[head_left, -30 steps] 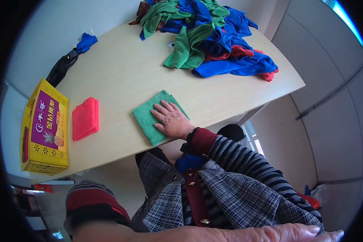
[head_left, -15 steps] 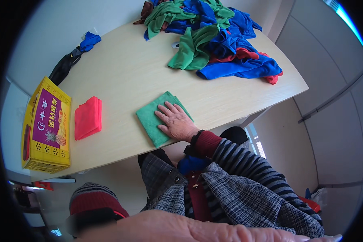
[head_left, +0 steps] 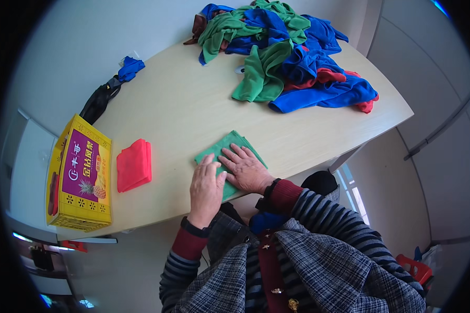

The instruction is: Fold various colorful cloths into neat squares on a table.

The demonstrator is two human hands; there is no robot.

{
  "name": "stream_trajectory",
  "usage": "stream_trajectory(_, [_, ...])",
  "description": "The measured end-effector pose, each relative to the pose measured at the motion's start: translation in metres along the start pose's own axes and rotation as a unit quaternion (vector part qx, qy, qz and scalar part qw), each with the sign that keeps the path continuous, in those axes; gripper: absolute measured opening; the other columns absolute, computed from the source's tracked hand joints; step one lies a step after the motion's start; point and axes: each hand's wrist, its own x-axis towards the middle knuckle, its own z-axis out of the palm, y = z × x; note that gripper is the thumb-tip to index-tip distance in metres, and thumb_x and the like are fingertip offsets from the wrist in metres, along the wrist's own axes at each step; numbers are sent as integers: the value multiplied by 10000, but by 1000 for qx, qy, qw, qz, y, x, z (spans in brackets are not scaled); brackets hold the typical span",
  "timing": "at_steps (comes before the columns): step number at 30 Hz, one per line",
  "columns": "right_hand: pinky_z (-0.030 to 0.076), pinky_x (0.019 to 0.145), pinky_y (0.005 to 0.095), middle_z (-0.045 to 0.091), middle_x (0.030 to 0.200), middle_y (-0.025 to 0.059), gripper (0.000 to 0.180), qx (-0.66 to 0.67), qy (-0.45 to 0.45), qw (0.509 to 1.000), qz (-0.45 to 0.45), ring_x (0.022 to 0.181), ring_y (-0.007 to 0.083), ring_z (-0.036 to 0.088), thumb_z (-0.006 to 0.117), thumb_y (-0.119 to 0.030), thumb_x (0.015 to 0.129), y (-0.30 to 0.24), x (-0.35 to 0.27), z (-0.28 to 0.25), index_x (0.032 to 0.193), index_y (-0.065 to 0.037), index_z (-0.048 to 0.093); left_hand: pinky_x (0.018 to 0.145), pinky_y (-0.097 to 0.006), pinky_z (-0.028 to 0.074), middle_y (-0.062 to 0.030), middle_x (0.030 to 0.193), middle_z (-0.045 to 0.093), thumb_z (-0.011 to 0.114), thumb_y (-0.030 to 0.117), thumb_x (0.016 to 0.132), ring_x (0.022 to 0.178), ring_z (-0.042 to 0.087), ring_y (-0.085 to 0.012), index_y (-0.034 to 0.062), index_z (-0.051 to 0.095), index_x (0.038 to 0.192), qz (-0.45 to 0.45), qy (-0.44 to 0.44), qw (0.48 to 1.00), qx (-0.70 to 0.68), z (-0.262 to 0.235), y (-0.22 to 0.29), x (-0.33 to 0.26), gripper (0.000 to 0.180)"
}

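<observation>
A green cloth [head_left: 230, 140], folded into a flat square, lies at the near edge of the table. My right hand [head_left: 247, 169] rests flat on top of it with its fingers spread. Over the cloth's left side is my left hand [head_left: 206, 190], fingers raised and the thumb apart, holding nothing; whether it touches the cloth I cannot tell. Left of the green cloth lies a folded red cloth [head_left: 133, 166], clear of both hands. Part of the green cloth is hidden beneath my hands.
A yellow and purple fruit box [head_left: 83, 177] stands at the table's left end. Behind it lie a black object [head_left: 100, 99] and a crumpled blue cloth [head_left: 130, 69]. Across the far side of the table [head_left: 183, 109] spreads a heap of loose green, blue and red cloths [head_left: 308, 96].
My left hand has moved from close below the camera up to the left part of the green cloth. My right hand stays flat on it. The view has shifted slightly.
</observation>
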Motion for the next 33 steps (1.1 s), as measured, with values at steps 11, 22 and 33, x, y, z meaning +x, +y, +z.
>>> stream_trajectory(11, [216,1236,488,418,1574,119,595,-18,1,1000,4,1495,334,310,445,-458,1022,3,3,5,1493,-95,477,1248,-499,144,-217,1645,246,387,511,1054,1533,207,-363,-29,280,1566,-35,-81,994,70,69,-41,-12,753])
stream_trajectory(22, [228,1229,494,408,1584,115,588,-44,5,999,-4,1497,329,308,450,-445,1025,10,0,5,1498,-95,469,1246,-522,128,-218,1644,246,387,610,1020,1535,196,-368,-57,277,1556,-37,-83,992,89,71,-49,-17,863])
stream_trajectory(33, [293,1185,507,434,1552,139,550,-106,33,992,51,1449,335,371,539,-340,996,31,-34,-25,1467,-63,476,1238,-542,146,-211,1632,268,742,435,859,1530,219,-352,-1,326,1547,40,-145,982,119,32,-39,-41,915])
